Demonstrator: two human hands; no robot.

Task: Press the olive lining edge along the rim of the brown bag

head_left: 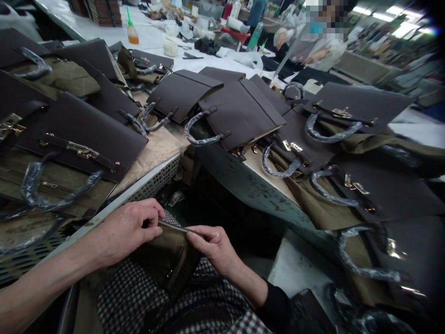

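A handbag's olive lining (160, 253), with a zipped pocket, lies over my lap. Its thin dark top edge runs between my two hands. My left hand (135, 225) pinches this edge at its left end, thumb in front and fingers curled behind. Further right, my right hand (212, 246) grips the same edge between thumb and fingers. The rest of the bag hangs down against a checked apron (125, 292), and its outer side is hidden.
Dark brown handbags with plastic-wrapped handles lie on the left bench (153, 162) and right bench (271, 178). A perforated crate (158, 178) stands under the left ones. Behind are a bottle of amber liquid (132, 35) and a masked person (313, 46). A dark gap separates the benches.
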